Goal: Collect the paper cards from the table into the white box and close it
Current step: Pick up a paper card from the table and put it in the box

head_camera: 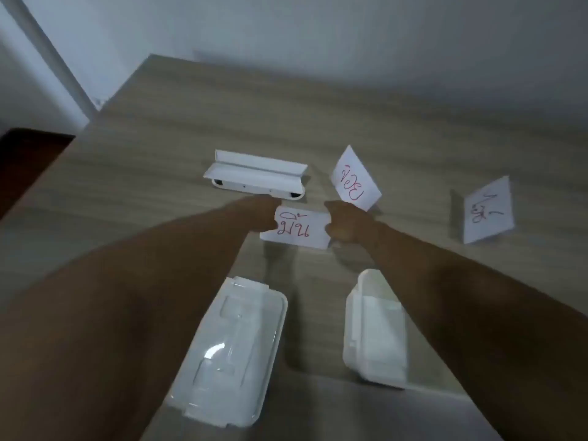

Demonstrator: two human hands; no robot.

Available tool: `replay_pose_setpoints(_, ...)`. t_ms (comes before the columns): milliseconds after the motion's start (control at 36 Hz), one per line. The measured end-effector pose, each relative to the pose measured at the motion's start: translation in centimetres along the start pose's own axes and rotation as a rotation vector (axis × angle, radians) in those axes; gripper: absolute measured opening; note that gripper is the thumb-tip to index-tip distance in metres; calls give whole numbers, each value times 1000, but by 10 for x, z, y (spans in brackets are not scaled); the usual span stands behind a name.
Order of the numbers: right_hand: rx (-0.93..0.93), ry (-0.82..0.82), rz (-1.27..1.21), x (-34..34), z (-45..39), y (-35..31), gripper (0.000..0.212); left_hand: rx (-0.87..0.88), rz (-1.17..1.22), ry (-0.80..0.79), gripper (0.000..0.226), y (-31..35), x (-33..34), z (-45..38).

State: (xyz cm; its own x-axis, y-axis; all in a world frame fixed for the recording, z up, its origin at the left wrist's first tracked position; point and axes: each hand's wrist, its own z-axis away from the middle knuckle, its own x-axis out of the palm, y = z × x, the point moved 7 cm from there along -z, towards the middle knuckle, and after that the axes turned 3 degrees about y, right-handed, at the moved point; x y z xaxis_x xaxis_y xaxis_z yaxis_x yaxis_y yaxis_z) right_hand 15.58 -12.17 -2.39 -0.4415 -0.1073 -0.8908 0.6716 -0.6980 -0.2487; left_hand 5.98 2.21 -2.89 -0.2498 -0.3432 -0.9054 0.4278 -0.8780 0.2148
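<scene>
Above the table [159, 148]: one paper card [297, 229], pinched between left hand [259, 214] and right hand [345, 226]. Two folded cards [354, 179] [488, 210] uncollected beyond; white box [375, 329] open, apparently empty, lid [229, 354] beside it.

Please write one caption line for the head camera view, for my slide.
Both hands, left hand and right hand, hold a paper card above the table.
</scene>
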Motion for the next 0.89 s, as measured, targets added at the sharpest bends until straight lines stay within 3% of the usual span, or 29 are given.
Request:
replay_pose_setpoints(56,48,34,-14,17,-3,2,58,9,-3,83,51,-6,6,-1)
replay_pose_setpoints(194,90,300,-27,34,-3,9,22,-19,40,205,19,-13,20,7)
replay_pose_setpoints(444,-16,481,-195,-15,35,24,22,-8,309,332,17,10,-25,30)
replay_pose_setpoints(667,-105,711,-173,-106,124,56,29,58,462,522,19,98,-107,76)
replay_pose_setpoints(889,-77,729,-251,-106,231,129,28,182,488,483,20,207,-74,130)
